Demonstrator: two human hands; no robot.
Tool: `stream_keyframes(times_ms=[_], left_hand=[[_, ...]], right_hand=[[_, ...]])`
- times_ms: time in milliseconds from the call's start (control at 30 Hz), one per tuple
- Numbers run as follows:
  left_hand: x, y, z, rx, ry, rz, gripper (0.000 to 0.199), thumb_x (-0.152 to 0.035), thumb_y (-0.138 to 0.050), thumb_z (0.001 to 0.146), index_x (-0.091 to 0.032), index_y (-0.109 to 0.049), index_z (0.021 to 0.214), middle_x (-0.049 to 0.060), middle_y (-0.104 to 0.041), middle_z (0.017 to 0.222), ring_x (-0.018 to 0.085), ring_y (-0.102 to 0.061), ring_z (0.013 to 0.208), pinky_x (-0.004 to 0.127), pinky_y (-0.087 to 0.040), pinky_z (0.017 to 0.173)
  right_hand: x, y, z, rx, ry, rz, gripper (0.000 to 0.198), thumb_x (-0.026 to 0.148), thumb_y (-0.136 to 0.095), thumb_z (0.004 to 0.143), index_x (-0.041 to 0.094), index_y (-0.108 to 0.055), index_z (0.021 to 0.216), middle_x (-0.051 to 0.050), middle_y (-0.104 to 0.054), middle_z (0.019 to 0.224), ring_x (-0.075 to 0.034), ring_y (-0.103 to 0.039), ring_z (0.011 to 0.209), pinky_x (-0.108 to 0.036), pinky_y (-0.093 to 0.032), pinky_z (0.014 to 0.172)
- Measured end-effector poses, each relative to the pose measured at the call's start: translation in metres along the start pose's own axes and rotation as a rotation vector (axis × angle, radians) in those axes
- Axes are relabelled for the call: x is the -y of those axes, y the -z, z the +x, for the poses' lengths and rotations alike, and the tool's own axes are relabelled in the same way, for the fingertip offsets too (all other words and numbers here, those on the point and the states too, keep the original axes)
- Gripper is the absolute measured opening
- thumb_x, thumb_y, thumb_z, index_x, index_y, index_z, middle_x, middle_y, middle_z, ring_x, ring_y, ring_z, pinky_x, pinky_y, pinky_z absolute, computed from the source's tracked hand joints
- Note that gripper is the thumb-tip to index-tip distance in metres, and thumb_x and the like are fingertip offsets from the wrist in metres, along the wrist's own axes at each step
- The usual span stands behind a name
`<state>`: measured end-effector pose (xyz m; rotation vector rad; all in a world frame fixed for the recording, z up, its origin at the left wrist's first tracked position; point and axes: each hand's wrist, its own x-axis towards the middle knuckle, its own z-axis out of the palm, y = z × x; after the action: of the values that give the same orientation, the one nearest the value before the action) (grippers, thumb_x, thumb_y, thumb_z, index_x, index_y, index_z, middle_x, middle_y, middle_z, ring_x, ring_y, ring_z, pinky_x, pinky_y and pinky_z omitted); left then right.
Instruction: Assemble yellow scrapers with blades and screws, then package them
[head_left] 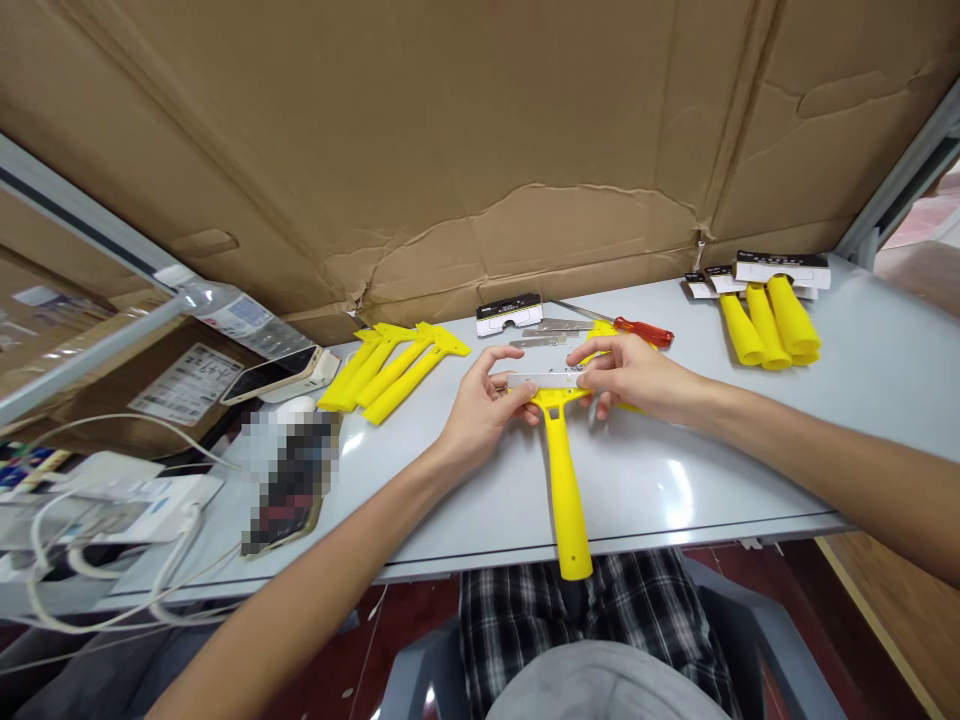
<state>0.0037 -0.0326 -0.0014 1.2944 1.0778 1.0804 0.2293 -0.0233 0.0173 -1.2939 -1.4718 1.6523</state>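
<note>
A yellow scraper handle [566, 480] lies in front of me, its wide head away from me and its hollow end over the table edge. Across the head rests a flat silver metal strip [553, 381]. My left hand [491, 395] is closed on the left end of head and strip, thumb on top. At the right end of the strip, my right hand [615, 375] is closed with thumb and forefinger together; whether a small screw is between them I cannot make out. Behind the hands lie loose metal blades [555, 328], tiny screws [574, 367] and a red-handled screwdriver [643, 331].
Several yellow handles [405, 370] lie at the left. Carded yellow scrapers [780, 320] are at the right, a black-and-white card [509, 315] at the back. Phones [270, 375], a bottle [240, 315] and white cables [161, 560] crowd the left. Cardboard [480, 130] walls the back.
</note>
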Motion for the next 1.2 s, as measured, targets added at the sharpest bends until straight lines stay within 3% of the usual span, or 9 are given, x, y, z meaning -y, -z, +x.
stream_keyframes(times_ms=[233,367,500,667,867,1100,1200], left_hand=[[-0.005,0.001,0.005,-0.035,0.084,-0.161,0.047,-0.023,-0.078,0.077,-0.018,-0.055,0.118,0.000,-0.076,0.076,0.014,-0.072,0.059,0.023,-0.059,0.056],[-0.006,0.006,0.010,-0.069,0.083,-0.149,0.047,-0.020,-0.079,0.077,-0.017,-0.055,0.117,0.000,-0.074,0.069,0.014,-0.072,0.058,0.022,-0.059,0.057],[-0.005,0.008,0.010,-0.068,0.070,-0.128,0.052,-0.019,-0.082,0.075,-0.016,-0.054,0.118,-0.001,-0.074,0.066,0.014,-0.072,0.057,0.022,-0.060,0.060],[-0.006,0.008,0.009,-0.072,0.042,-0.124,0.055,-0.020,-0.085,0.072,-0.017,-0.054,0.117,-0.002,-0.075,0.068,0.012,-0.072,0.057,0.022,-0.060,0.062],[-0.004,0.009,0.010,-0.076,0.030,-0.125,0.054,-0.023,-0.087,0.072,-0.017,-0.055,0.115,-0.003,-0.074,0.069,0.012,-0.073,0.059,0.022,-0.060,0.064],[-0.003,0.008,0.009,-0.068,-0.041,-0.082,0.044,-0.030,-0.091,0.070,-0.018,-0.057,0.095,-0.002,-0.072,0.070,0.013,-0.073,0.060,0.024,-0.061,0.063],[-0.002,0.006,0.008,-0.067,-0.053,-0.075,0.043,-0.030,-0.090,0.072,-0.020,-0.055,0.094,-0.003,-0.072,0.069,0.014,-0.074,0.059,0.025,-0.060,0.063]], right_hand=[[-0.001,0.003,0.001,-0.050,0.021,0.013,0.046,0.018,-0.065,0.089,0.011,-0.058,0.134,-0.008,-0.069,0.093,-0.005,-0.061,0.061,-0.020,-0.057,0.061],[-0.001,0.003,0.002,-0.062,0.030,0.055,0.040,0.017,-0.064,0.090,0.010,-0.060,0.129,-0.009,-0.068,0.093,-0.006,-0.064,0.068,-0.021,-0.059,0.062],[-0.001,0.005,0.002,-0.045,0.040,0.098,0.039,0.022,-0.066,0.091,0.009,-0.061,0.127,-0.012,-0.068,0.100,-0.011,-0.071,0.081,-0.021,-0.059,0.061],[-0.004,0.007,0.003,-0.015,0.045,0.136,0.045,0.029,-0.066,0.091,0.011,-0.059,0.132,-0.013,-0.068,0.110,-0.012,-0.072,0.081,-0.021,-0.057,0.058],[-0.008,0.009,0.006,0.016,0.061,0.188,0.052,0.030,-0.070,0.089,0.010,-0.056,0.135,-0.016,-0.067,0.119,-0.011,-0.073,0.087,-0.019,-0.061,0.065],[-0.006,0.006,0.005,-0.035,0.020,0.235,0.050,0.020,-0.067,0.088,0.009,-0.055,0.135,-0.016,-0.067,0.123,-0.009,-0.071,0.083,-0.021,-0.061,0.065],[-0.005,0.004,0.006,-0.085,0.017,0.231,0.044,0.018,-0.067,0.089,0.006,-0.059,0.130,-0.016,-0.068,0.114,-0.007,-0.069,0.080,-0.021,-0.061,0.066]])
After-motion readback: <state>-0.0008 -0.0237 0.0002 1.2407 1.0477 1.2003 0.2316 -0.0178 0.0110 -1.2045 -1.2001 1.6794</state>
